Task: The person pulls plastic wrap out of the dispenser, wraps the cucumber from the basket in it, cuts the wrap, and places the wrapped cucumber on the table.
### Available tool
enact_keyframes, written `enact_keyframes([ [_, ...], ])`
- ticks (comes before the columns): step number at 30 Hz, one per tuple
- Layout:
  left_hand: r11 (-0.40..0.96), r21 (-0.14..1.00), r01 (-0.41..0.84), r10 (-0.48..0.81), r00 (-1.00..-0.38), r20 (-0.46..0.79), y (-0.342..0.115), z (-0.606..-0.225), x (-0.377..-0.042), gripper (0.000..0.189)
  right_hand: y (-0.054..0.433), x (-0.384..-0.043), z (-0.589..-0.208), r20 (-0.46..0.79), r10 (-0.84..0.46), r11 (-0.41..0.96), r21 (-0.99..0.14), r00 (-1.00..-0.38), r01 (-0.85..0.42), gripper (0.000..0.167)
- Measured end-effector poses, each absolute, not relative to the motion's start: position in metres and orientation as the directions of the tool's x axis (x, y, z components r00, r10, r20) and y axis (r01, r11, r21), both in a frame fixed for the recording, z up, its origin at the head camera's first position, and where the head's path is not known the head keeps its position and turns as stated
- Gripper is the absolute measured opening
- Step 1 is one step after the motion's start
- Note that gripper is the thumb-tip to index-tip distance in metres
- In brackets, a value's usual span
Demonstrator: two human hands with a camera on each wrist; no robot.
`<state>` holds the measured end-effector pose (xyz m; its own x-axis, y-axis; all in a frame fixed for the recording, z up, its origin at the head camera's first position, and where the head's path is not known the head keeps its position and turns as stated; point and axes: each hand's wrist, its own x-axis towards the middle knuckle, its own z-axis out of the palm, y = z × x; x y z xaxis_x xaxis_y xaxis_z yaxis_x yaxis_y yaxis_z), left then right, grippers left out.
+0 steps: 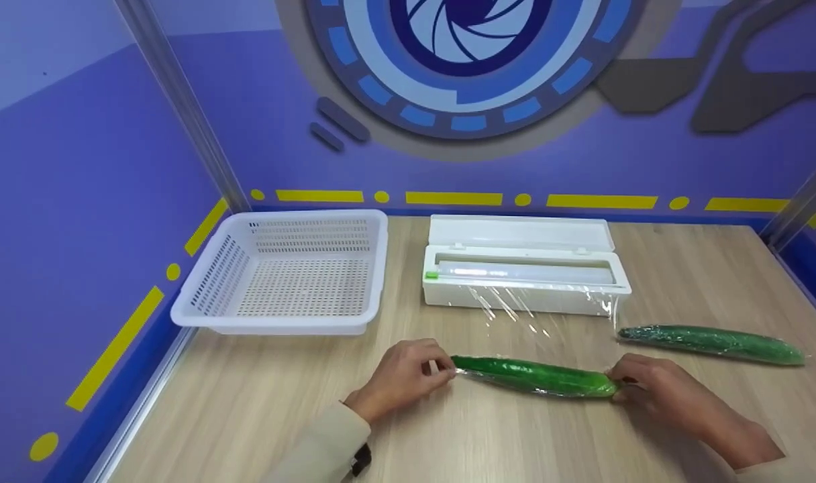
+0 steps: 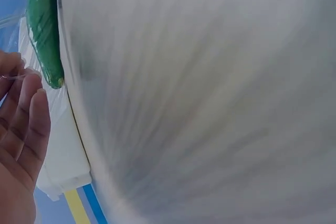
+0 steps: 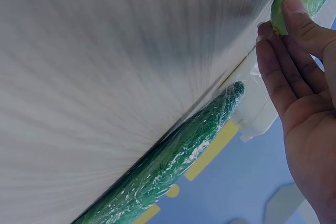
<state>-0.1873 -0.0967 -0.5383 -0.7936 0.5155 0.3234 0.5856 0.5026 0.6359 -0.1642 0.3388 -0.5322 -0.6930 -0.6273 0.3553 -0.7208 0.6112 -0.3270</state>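
Observation:
A green cucumber (image 1: 535,377) lies across the table in front of me, with clear cling film shining along its near side. Just off its left end, my left hand (image 1: 408,372) pinches a bit of clear film between thumb and fingertips; the left wrist view shows this film (image 2: 14,76) beside the cucumber tip. At the other end my right hand (image 1: 670,392) holds the pale tip, thumb on top and fingers against the end in the right wrist view. A second cucumber (image 1: 717,342), wrapped in wrinkled film, lies behind the right hand.
Behind the cucumber stands a white cling film box (image 1: 525,298), lid raised, holding a film roll (image 1: 529,272). Clear film drapes over its front onto the table. A white perforated basket (image 1: 280,323) sits at the back left. Printed panels (image 1: 408,168) border the wooden table.

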Motion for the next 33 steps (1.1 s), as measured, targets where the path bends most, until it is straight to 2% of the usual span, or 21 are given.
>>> enact_keyframes([
  [3, 0.513, 0.617, 0.597, 0.486, -0.794, 0.364, -0.096, -0.541, -0.189, 0.009, 0.339, -0.164, -0.534, 0.372, -0.632, 0.599, -0.322, -0.679, -0.733, 0.038],
  [6, 0.532, 0.603, 0.594, 0.467, -0.800, 0.377, -0.094, -0.544, -0.191, 0.011, 0.339, -0.163, -0.533, 0.344, -0.630, 0.612, -0.331, -0.696, -0.718, 0.036],
  [12, 0.519, 0.681, 0.518, 0.431, -0.846, 0.315, -0.089, -0.548, -0.195, 0.010, 0.336, -0.161, -0.530, 0.266, -0.615, 0.655, -0.351, -0.742, -0.669, 0.032],
  [27, 0.484, 0.756, 0.440, 0.335, -0.892, 0.305, -0.080, -0.551, -0.205, 0.010, 0.338, -0.164, -0.529, 0.296, -0.632, 0.629, -0.344, -0.716, -0.697, 0.031],
  [33, 0.468, 0.821, 0.326, 0.247, -0.941, 0.233, -0.074, -0.551, -0.208, 0.010, 0.338, -0.165, -0.530, 0.292, -0.628, 0.626, -0.361, -0.721, -0.691, 0.031],
])
